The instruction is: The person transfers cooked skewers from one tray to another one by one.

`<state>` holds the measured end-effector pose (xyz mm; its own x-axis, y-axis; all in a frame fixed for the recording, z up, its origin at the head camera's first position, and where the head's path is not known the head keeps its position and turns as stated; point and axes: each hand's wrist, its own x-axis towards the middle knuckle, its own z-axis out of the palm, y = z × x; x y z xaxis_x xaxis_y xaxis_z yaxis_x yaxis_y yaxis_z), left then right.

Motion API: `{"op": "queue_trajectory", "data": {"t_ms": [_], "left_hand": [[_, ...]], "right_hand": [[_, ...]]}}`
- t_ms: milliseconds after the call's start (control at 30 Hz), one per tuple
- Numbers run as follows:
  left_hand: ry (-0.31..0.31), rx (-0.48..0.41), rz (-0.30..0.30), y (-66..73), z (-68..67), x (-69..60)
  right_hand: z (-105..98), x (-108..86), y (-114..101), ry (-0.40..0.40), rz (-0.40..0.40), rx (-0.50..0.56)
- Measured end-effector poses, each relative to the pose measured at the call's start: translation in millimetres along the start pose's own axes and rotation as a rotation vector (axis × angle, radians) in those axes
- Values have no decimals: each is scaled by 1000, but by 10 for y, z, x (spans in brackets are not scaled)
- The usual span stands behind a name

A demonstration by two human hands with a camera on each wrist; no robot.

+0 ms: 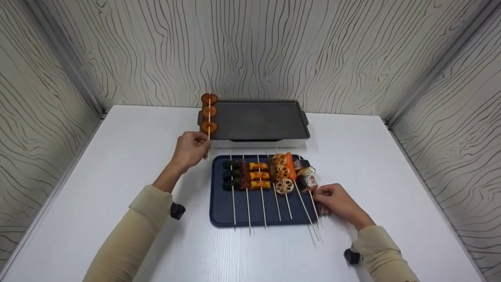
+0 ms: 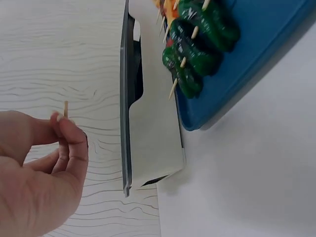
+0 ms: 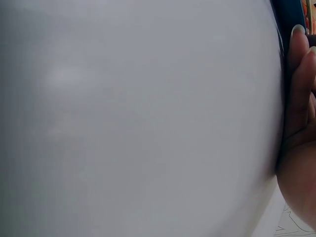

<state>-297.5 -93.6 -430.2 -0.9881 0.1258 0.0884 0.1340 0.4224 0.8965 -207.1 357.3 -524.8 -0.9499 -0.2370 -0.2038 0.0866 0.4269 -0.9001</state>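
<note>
My left hand (image 1: 190,148) pinches the bare stick end of a skewer of three round orange-brown slices (image 1: 209,112), held along the left edge of the griddle (image 1: 258,119). Whether the slices touch it, I cannot tell. In the left wrist view, thumb and fingertips meet round the stick's tip (image 2: 66,107). My right hand (image 1: 336,201) is at the right edge of the blue tray (image 1: 250,213). Its fingers pinch the stick of a skewer of dark, silvery chunks (image 1: 307,181), just below the lowest chunk. The right wrist view shows only part of that hand.
On the tray lie skewers of green peppers (image 1: 231,174), dark red pieces (image 1: 244,174), yellow pieces (image 1: 260,176), lotus root slices (image 1: 284,187) and an orange piece (image 1: 290,166). Their sticks overhang the tray's front. Patterned walls (image 1: 250,51) enclose the white table (image 1: 141,129).
</note>
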Motion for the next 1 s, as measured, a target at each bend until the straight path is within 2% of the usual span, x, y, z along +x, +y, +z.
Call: {"op": "queue_trajectory", "data": {"t_ms": [200,433,600,767,1000], "left_hand": [[-57,-48,-17,-48,12,-341],[-92,-47,-84,-103,114,-768],[-127,-82,-123,-126,182,-1035],[-152,-105,-135,-153,246,-1197],[-187,-124,-134,-218,310,-1316]], "right_hand": [[-11,5,10,11,-11,-19],[-3,11,8,10,2,-25],[2,9,-4,10,25,-29],[-6,13,0,10,20,-17],[-2,12,9,5,6,-8]]}}
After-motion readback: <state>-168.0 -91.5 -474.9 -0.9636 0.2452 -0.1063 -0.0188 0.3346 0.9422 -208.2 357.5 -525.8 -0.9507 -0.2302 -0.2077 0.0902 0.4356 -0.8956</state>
